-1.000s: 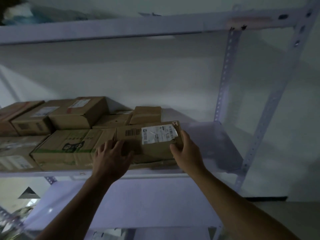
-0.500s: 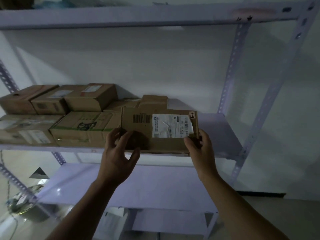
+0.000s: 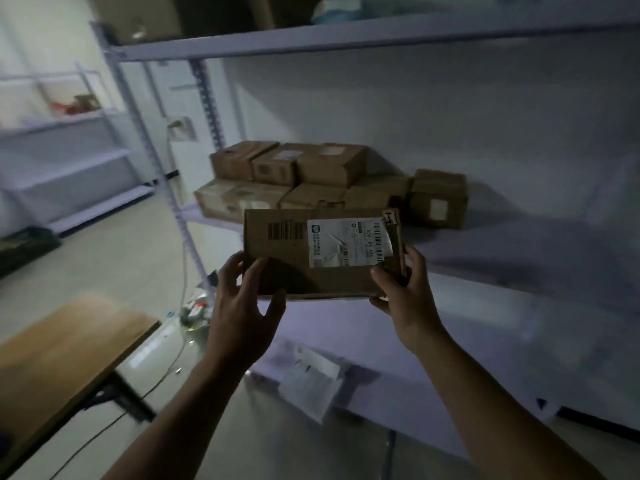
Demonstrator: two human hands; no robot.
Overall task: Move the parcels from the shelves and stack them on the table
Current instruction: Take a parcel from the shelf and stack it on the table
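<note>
so the flat brown cardboard parcel with the white label [image 3: 322, 252] is held up in front of the white metal shelf [image 3: 519, 258], with open floor between that and the wooden table top [image 3: 62, 344] lower left. left hand [image 3: 242, 306] grips its lower left corner, right hand [image 3: 405, 292] curls round the lower right. pile of brown cardboard boxes [image 3: 311, 178] sits behind it on the shelf

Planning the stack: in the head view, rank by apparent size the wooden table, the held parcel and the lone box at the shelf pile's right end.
1. wooden table
2. held parcel, enlarged by nearness
3. lone box, farther back; its true size against the parcel is unsure
</note>
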